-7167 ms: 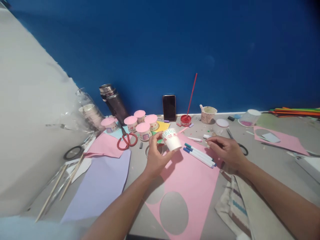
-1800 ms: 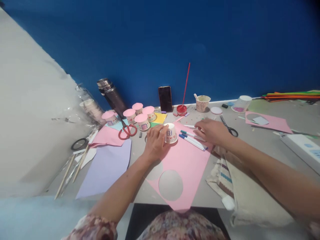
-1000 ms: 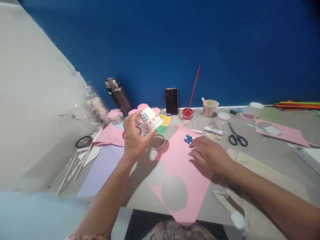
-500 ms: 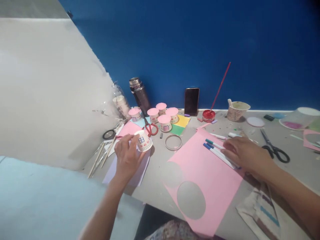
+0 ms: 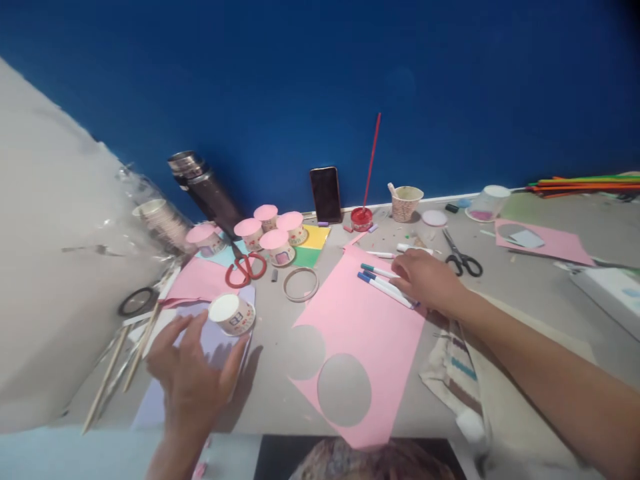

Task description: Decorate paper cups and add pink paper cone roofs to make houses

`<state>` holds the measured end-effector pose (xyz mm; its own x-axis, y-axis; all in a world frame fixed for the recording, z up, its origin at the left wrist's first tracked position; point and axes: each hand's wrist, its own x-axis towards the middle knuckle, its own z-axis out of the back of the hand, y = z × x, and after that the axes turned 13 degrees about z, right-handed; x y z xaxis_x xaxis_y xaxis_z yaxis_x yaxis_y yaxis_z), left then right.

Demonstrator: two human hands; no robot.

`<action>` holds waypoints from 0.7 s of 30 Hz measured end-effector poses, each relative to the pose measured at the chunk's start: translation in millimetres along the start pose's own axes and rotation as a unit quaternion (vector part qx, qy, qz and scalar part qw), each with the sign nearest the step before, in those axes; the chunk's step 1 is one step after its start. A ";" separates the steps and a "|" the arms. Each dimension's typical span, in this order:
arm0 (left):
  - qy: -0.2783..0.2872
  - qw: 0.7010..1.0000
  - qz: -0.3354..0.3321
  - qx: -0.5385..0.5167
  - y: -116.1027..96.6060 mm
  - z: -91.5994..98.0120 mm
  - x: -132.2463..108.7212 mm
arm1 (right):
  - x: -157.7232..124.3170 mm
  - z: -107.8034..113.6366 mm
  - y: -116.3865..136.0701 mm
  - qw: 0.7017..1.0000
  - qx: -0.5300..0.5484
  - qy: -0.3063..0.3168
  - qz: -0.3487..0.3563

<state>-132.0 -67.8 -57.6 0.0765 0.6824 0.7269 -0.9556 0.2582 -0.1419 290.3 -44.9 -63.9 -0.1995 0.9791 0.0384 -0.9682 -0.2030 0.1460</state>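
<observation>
A small white paper cup point(image 5: 231, 314) with a drawn blue window and red marks stands upside down on the purple paper point(image 5: 153, 403). My left hand point(image 5: 197, 373) is just in front of it, thumb and fingers spread, not gripping it. My right hand point(image 5: 425, 277) rests over several felt-tip markers point(image 5: 385, 288) with blue and teal caps, lying on a pink paper sheet point(image 5: 373, 340) with round cut-outs. Its fingers are bent together around the markers' rear ends, and the fingertips are partly hidden. Behind stand several decorated cups point(image 5: 278, 248) topped with pink paper discs.
Red-handled scissors point(image 5: 245, 268) and a tape ring point(image 5: 301, 285) lie mid-table. Along the back are a flask point(image 5: 207, 193), a phone point(image 5: 326, 195), a red pot point(image 5: 361, 219) and a paper cup point(image 5: 406, 204). Black scissors point(image 5: 463, 257) and a cloth bag point(image 5: 520, 393) are at right.
My left hand has let go of the paper cup and its fingers have spread; the cup now stands on the purple paper. My right hand stays at the markers. The view has turned right.
</observation>
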 end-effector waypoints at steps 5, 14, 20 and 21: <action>0.174 0.970 -0.051 -0.162 -73.7 4.4 13.7 | 1.6 -1.7 1.6 1.000 0.018 0.018 -0.005; 0.381 0.881 -0.257 -0.111 -182.9 -69.2 49.6 | 4.9 1.8 -7.9 0.991 0.126 -0.016 -0.048; 0.374 0.865 -0.330 -0.048 -210.9 -105.8 56.0 | 11.8 8.3 -19.0 0.933 0.335 -0.102 -0.086; 0.369 0.866 -0.333 -0.044 -211.7 -107.9 55.3 | 12.8 8.1 -19.9 0.915 0.379 -0.106 -0.086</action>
<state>105.3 -11.0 -59.9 0.7953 0.6047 0.0431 -0.6062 0.7922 0.0705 308.3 -28.4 -58.3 0.0580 0.9898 0.1302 -0.5842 -0.0721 0.8084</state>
